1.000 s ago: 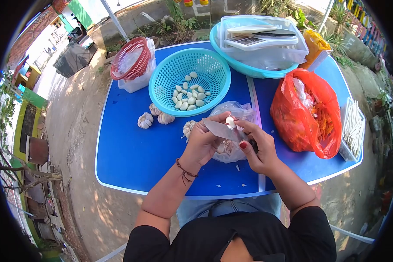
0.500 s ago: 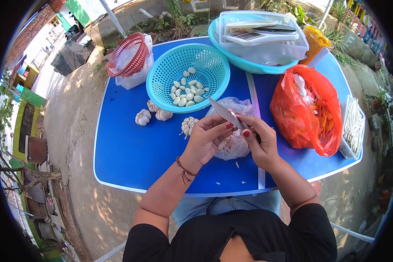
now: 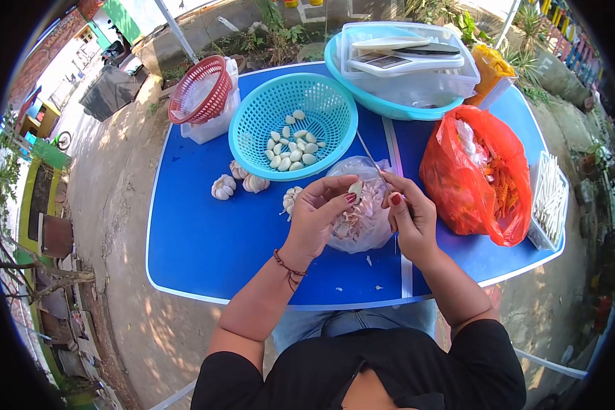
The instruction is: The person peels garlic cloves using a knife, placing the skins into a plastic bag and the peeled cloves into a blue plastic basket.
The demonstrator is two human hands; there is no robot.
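Between the thumb and fingers of my left hand (image 3: pixel 319 213) is a garlic clove (image 3: pixel 355 189), pale and partly covered by the fingertips. My right hand (image 3: pixel 411 217) grips a knife (image 3: pixel 372 156), its thin blade seen edge-on and pointing up and away. Below both hands sits a clear plastic bag (image 3: pixel 362 239) with garlic skins (image 3: pixel 366 213) in it. Whole garlic bulbs (image 3: pixel 223 187) lie to the left, and one more bulb (image 3: pixel 288 200) is partly hidden behind my left hand. Several peeled cloves (image 3: pixel 296 154) rest in a turquoise basket (image 3: pixel 246 130) beyond my hands.
A red plastic bag (image 3: pixel 451 198) with orange-red contents stands at right, beside a container of white sticks (image 3: pixel 550 195). Behind are a blue basin (image 3: pixel 389 106) holding clear plastic boxes and a kitchen scale (image 3: pixel 406 63), plus a yellow packet (image 3: pixel 488 72). A red basket (image 3: pixel 208 89) stands far left.
My hands have drawn apart, and the knife has moved right, away from the clove. Its blade has turned from broadside to edge-on. The clove now shows in my left fingers.
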